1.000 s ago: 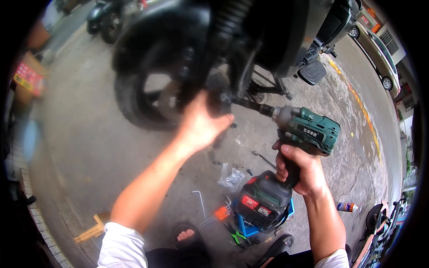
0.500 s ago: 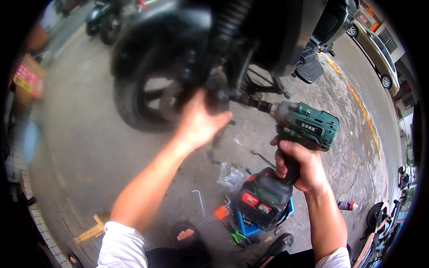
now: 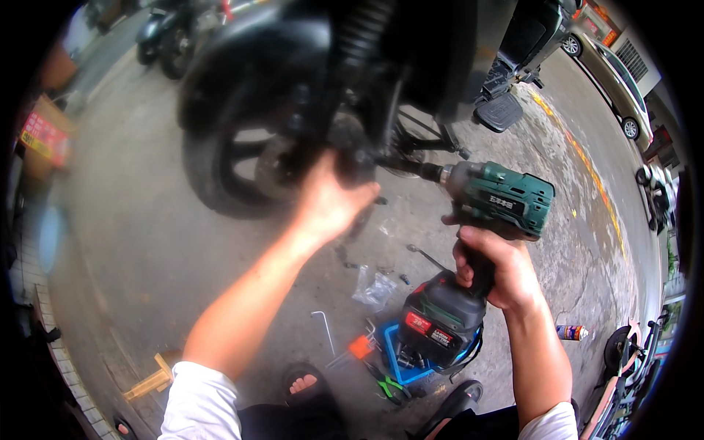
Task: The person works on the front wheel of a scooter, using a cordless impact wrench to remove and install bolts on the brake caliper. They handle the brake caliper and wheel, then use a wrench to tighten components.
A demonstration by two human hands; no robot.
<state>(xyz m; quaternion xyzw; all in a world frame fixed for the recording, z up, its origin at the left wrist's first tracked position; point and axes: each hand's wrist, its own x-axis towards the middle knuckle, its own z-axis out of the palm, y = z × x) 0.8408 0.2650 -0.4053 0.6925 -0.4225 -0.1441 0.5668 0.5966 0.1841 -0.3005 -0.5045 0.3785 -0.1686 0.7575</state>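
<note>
My right hand (image 3: pixel 499 268) is wrapped round the grip of a green and black cordless impact wrench (image 3: pixel 510 202), with a large battery at its base. Its dark socket (image 3: pixel 422 169) points left, its tip against or close to the dark parts beside the front wheel (image 3: pixel 209 176) of a black scooter (image 3: pixel 271 70). At that wheel, my left hand (image 3: pixel 334 198) grips what looks like the brake caliper (image 3: pixel 352 143), thumb out to the right and fingers partly hidden behind it. The contact at the socket's tip is too blurred to make out.
On the ground lie a blue tray (image 3: pixel 400 370) with sockets, green-handled pliers (image 3: pixel 387 385), a hex key (image 3: pixel 323 330), a ratchet-like tool (image 3: pixel 429 257), a clear plastic bag (image 3: pixel 374 288) and a spray can (image 3: pixel 572 333). Wooden pieces (image 3: pixel 150 378) lie at left; a car (image 3: pixel 612 81) is parked far right.
The impact wrench has tilted slightly, its battery base shifting a little right and up, uncovering more of the blue tray. My left hand stays at the same part.
</note>
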